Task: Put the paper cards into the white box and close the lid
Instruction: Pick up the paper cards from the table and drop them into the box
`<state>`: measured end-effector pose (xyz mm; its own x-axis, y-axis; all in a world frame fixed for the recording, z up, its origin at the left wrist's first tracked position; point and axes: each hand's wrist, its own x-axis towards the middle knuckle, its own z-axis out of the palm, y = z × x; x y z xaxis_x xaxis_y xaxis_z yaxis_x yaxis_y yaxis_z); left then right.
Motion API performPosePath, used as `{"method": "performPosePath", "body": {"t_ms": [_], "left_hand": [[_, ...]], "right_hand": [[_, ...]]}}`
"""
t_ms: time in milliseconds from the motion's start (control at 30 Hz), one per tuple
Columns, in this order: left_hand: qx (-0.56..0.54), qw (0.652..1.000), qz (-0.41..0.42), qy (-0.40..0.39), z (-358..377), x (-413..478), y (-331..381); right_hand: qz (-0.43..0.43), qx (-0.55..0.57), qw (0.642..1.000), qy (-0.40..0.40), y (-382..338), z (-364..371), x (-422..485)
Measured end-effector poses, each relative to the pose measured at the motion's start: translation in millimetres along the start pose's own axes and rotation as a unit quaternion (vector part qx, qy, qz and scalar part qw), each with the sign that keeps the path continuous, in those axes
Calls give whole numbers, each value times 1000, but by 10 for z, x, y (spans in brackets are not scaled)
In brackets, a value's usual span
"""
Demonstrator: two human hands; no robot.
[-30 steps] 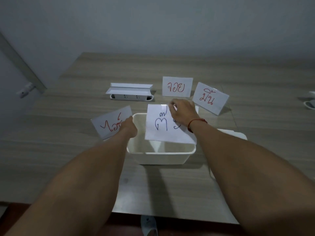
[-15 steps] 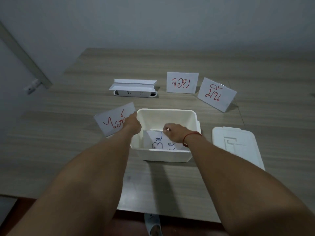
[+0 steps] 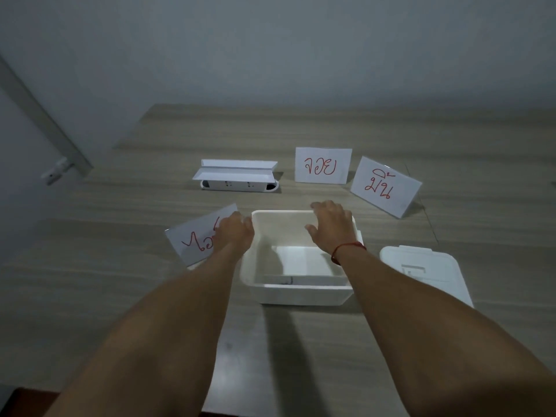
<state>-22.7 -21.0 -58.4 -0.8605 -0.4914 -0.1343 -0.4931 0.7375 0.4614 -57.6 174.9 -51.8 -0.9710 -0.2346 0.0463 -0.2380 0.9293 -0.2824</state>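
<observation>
One paper card [image 3: 304, 261] lies inside the white box [image 3: 296, 291]. Right hand [image 3: 332, 227] hovers above it, fingers [image 3: 319, 206] spread, empty. Left hand [image 3: 234, 233] pinches a red-lettered card [image 3: 192, 243] just beside the box. Two cards [image 3: 322, 165] stand beyond the fingers; the lid [image 3: 427, 273] waits on the desk [image 3: 120, 296].

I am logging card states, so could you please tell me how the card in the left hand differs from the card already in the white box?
The card in the left hand is held tilted outside the box, showing red writing. The card in the white box lies flat, showing a blank side. Both are white paper.
</observation>
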Motion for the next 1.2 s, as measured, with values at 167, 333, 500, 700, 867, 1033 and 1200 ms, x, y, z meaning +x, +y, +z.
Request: {"method": "performPosePath", "body": {"t_ms": [167,333,500,700,867,1033,1200], "left_hand": [[127,991,6,46,-161,336,-307],[158,987,-5,8,-162,547,-533],[162,987,4,27,-90,665,-638],[137,989,27,41,-141,616,-638],[146,978,92,116,-518,538,-368],[107,960,144,215,-769,391,73],[63,944,241,218,-616,139,510]], "right_hand": [[4,-40,998,-46,-32,155,260],[8,-60,997,-38,-159,339,418],[7,-88,996,-5,-246,455,540],[15,-71,997,-30,-238,432,564],[56,-47,995,-66,-142,199,408],[162,2,983,-92,0,-91,175],[197,92,967,-135,202,-100,-4]]}}
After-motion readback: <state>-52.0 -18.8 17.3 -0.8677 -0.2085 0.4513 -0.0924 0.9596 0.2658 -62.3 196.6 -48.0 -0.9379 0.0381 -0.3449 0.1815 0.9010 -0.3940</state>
